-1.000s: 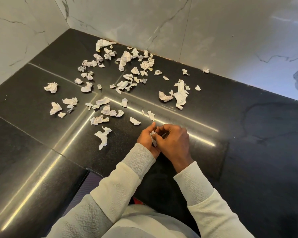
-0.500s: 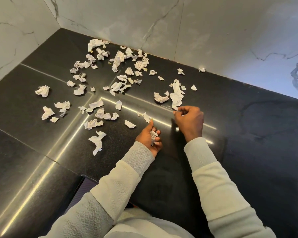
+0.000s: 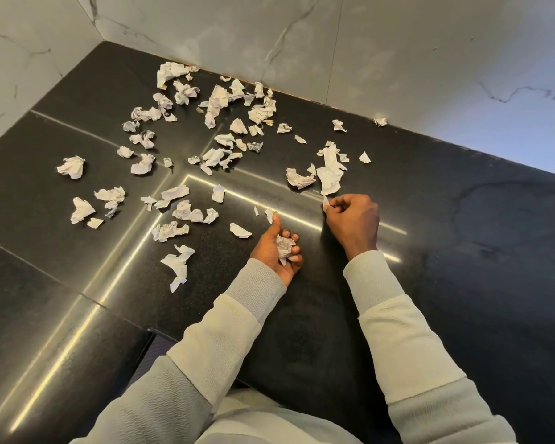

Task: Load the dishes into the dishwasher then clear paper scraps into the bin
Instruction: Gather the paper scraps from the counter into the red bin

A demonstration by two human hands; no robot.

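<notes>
Right hand (image 3: 353, 221): pinching small scrap (image 3: 326, 202) at fingertips
Left hand (image 3: 277, 249): cupped, grasping crumpled wad (image 3: 285, 246)
Loose scraps (image 3: 215, 155): strewn across bench (image 3: 462, 283) beyond both hands
Method: transfer each pinch into wad, compress, continue outward

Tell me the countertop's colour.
Glossy black countertop with fine speckles, streaked by light reflections; the head view shows it.

Polished black stone counter (image 3: 462, 283) set in a corner, streaked with light reflections. White marble-veined walls (image 3: 334, 43) seen behind and at left.
</notes>
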